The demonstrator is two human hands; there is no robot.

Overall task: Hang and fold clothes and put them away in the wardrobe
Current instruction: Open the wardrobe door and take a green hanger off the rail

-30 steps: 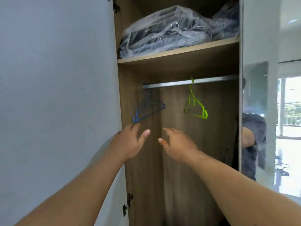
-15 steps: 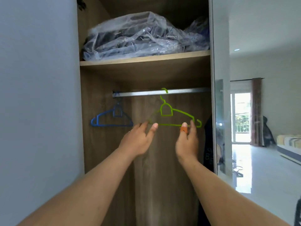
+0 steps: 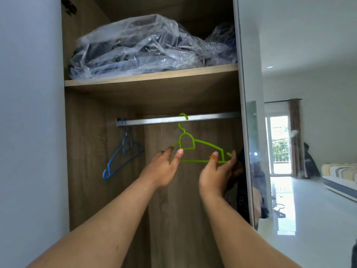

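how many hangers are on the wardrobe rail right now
2. A blue hanger hangs at the rail's left end; a green hanger hangs near the middle, at both hands. None other shows.

In the open wardrobe [image 3: 87, 151], a shelf [image 3: 150, 77] runs across the upper part with plastic-wrapped bundles [image 3: 143, 49] lying on it, and a hanging rail [image 3: 177, 119] runs just beneath the shelf. One hanger [image 3: 123, 153] hangs at the rail's left end, tilted, and a second hanger [image 3: 201, 149] hangs near the rail's middle, to the right of the first. The left hand [image 3: 160, 171] is at the second hanger's left end and the right hand [image 3: 218, 175] at its right end, both in front of the wardrobe's back panel, with the mirrored door [image 3: 249, 132] just to the right.
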